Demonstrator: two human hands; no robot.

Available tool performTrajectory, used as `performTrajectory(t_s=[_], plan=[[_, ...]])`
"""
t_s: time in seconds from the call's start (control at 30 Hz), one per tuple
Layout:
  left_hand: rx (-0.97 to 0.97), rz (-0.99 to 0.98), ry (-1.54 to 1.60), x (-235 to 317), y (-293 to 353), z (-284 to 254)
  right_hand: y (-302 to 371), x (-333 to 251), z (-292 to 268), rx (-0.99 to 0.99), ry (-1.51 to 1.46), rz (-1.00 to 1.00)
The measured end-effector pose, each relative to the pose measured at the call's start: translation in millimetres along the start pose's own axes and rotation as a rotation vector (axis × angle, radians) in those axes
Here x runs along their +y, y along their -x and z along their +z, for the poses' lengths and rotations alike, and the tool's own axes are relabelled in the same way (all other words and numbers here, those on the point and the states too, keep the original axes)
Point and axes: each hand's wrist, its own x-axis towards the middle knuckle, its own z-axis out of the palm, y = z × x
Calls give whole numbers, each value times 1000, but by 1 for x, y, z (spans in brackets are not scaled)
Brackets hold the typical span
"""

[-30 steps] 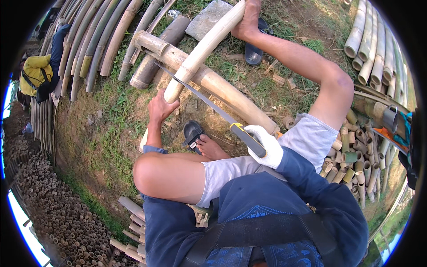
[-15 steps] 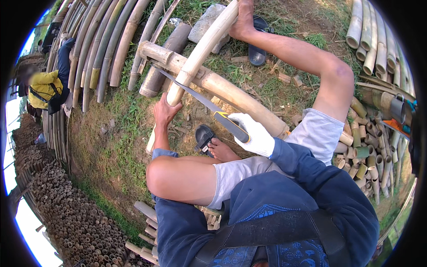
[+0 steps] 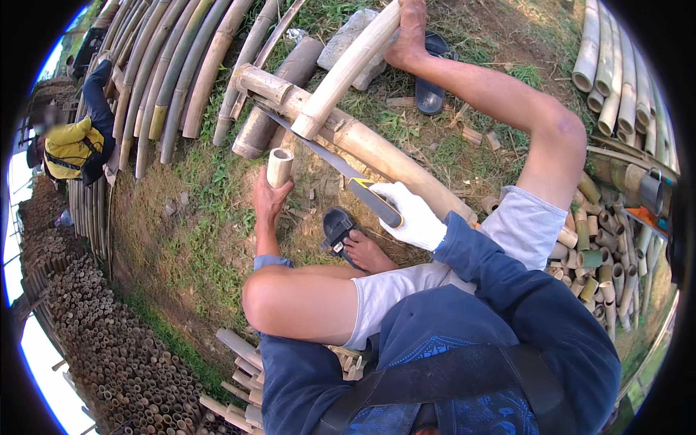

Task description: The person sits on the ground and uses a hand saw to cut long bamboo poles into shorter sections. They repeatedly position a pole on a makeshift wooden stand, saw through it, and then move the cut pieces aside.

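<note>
So the left hand, bare, had its fingers and thumb wrapped around a short, pale tan bamboo tube, with the hollow end tipped up toward the camera. That piece sat well clear of the long, pale, round bamboo pole, just below its lower end. The right hand, in a white knit glove, was closed around the dark grey and yellow handle of a hand saw. Its narrow metal blade ran up and left past the pole's end, though I can't tell if they were touching.

The pole lay across a thick, pale bamboo log, with the person's bare right foot against its upper part. A rough grey stone was right beside it. Over on the right was a heap of short, cut bamboo tubes, and a co-worker in a yellow top was off to the far left.
</note>
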Motion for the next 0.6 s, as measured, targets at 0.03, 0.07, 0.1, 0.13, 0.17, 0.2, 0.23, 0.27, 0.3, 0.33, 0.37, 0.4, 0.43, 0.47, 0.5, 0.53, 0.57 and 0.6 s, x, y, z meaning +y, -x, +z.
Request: performTrajectory(t_s=[0.03, 0.07, 0.1, 0.13, 0.17, 0.2, 0.23, 0.27, 0.3, 0.33, 0.37, 0.4, 0.43, 0.47, 0.5, 0.53, 0.57, 0.6], plan=[[-8, 9, 20, -7, 5, -4, 12, 4, -1, -33, 26, 80], [-36, 14, 65, -5, 9, -10, 17, 14, -1, -69, 120, 47], [-62, 19, 109, -2, 15, -15, 19, 29, 3, -104, 213, 12], [-85, 40, 144, 2, 16, -24, 15, 39, 12, -121, 300, -32], [-69, 92, 266, 9, 21, -29, 12, 44, 19, -218, 443, -22], [-116, 53, 341, 15, 21, -38, 8, 51, 29, -294, 489, -30], [-175, 20, 419, 33, 20, -48, 10, 67, 38, -365, 536, -25], [-222, -10, 496, 47, 17, -59, 4, 68, 38, -434, 589, -32], [-249, 14, 519, 59, 16, -68, 1, 67, 39, -502, 632, 20], [-244, 83, 628, 80, 11, -78, 5, 83, 38, -383, 483, -71], [-256, 142, 743, 96, 11, -87, 2, 71, 33, -308, 372, -74], [-283, 196, 864, 110, 18, -95, -4, 42, 27, -228, 265, -70], [-276, 277, 1028, 128, 22, -96, -8, 11, 14, -169, 103, -35], [-309, 339, 1150, 134, 24, -105, -15, -11, 8, -81, 51, -115], [-337, 326, 1314, 144, 27, -108, -22, -32, -3, -26, 54, -202], [-385, 339, 1441, 161, 14, -91, -18, -41, -22, 12, 56, -223], [-378, 312, 1483, 179, 21, -98, -22, -47, -24, -36, -59, -218], [-324, 308, 1527, 180, 33, -117, -31, -76, -37, -197, -192, -170]])
